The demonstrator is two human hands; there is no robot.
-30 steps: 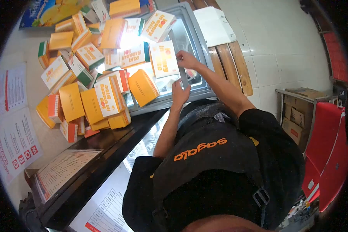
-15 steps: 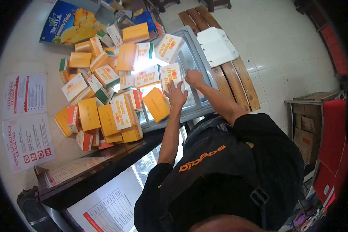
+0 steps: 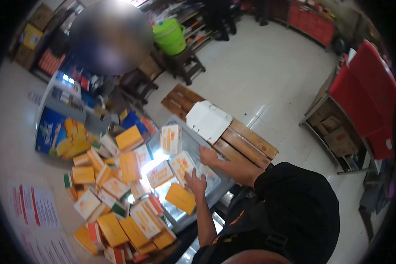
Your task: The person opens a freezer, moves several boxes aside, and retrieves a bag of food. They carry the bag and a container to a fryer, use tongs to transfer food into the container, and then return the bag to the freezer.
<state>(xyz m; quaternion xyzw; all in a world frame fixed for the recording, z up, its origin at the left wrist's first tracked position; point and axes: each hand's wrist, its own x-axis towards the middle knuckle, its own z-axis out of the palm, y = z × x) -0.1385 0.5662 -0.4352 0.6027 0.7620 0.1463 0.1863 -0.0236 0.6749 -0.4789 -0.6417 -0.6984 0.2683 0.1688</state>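
My left hand [image 3: 197, 183] has its fingers spread against the lower right part of a white carton with orange lettering [image 3: 182, 165]. Just beyond that carton, my right hand [image 3: 208, 156] is curled into a fist near the grey rim of a glass-topped chest [image 3: 222, 190]; whatever its fingers hold, if anything, is hidden. A yellow-orange carton [image 3: 180, 198] lies below and left of my left hand. Another white carton [image 3: 159, 174] sits to the left, and one more white carton [image 3: 170, 139] stands farther up on the glass.
Piled yellow, white and green cartons [image 3: 112, 224] spread over the left side. A blue Nestea lemon tea display [image 3: 61, 136] stands behind them. Beyond the chest is a wooden slatted bench [image 3: 246, 147] bearing a white panel [image 3: 209, 121]. Farther off are a person [image 3: 112, 39] and a green bucket [image 3: 169, 37].
My view has tilted up and turned, so more of the room and a person show. Both hands keep nearly the same places beside the white carton; my left hand stays spread.
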